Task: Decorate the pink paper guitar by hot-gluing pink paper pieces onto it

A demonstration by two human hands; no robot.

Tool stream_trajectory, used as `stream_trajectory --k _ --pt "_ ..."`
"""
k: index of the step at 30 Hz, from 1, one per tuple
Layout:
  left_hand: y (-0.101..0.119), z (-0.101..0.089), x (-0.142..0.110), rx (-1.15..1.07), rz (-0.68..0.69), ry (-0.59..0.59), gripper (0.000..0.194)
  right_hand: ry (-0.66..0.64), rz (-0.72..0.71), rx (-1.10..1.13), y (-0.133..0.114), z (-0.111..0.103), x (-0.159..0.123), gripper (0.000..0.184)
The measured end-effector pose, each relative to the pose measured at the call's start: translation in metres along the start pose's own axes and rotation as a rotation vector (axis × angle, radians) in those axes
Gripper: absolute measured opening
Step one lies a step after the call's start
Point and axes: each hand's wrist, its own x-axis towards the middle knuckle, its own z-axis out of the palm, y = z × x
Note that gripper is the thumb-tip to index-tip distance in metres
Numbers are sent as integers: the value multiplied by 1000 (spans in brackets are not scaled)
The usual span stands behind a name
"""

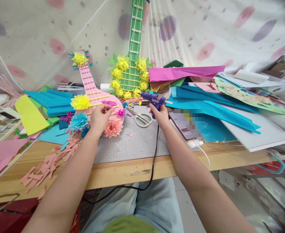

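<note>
My right hand (pixel 160 115) is wrapped round the handle of a purple-blue hot glue gun (pixel 155 100), its nozzle pointing left and a glue stick poking out of the back. A black cord runs down from it over the table edge. Over the body of a pink paper guitar (pixel 87 79) is my left hand (pixel 100 118), fingers curled and thumb and fingertips pinched together. Whatever it may hold is too small to make out. A magenta paper flower (pixel 110 103) lies just beyond those fingertips. Yellow (pixel 80 102), blue (pixel 78 122) and coral (pixel 112 128) paper flowers decorate the guitar.
Scissors (pixel 142 119) lie on the grey cutting mat (pixel 130 147). Behind stands a green paper guitar (pixel 134 45) with yellow flowers. A phone (pixel 184 124) with a white cable, blue crepe paper (pixel 220 111) and white boards are at right. Coral paper scraps (pixel 44 168) are scattered left.
</note>
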Motion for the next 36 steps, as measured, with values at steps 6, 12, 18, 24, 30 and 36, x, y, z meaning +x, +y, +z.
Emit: stream_trajectory --k 6,12,18,24,30,36 --pt "4 -6 -11 69 -25 104 16 -399 47 55 -17 20 -27 46" --pt "-9 -13 -14 114 -42 91 16 -471 -7 -17 -14 36 -41 41" --pt "-9 -8 -19 148 -40 47 16 -407 -21 -57 -8 39 -42 40" --pt "-7 -5 -22 158 -23 31 18 -405 -62 -70 -3 40 -40 34" --pt "-5 -4 -24 170 -34 14 19 -411 -57 -78 -2 42 -41 35" --pt "-3 -5 -24 173 -31 9 17 -413 -61 -85 1 42 -40 39"
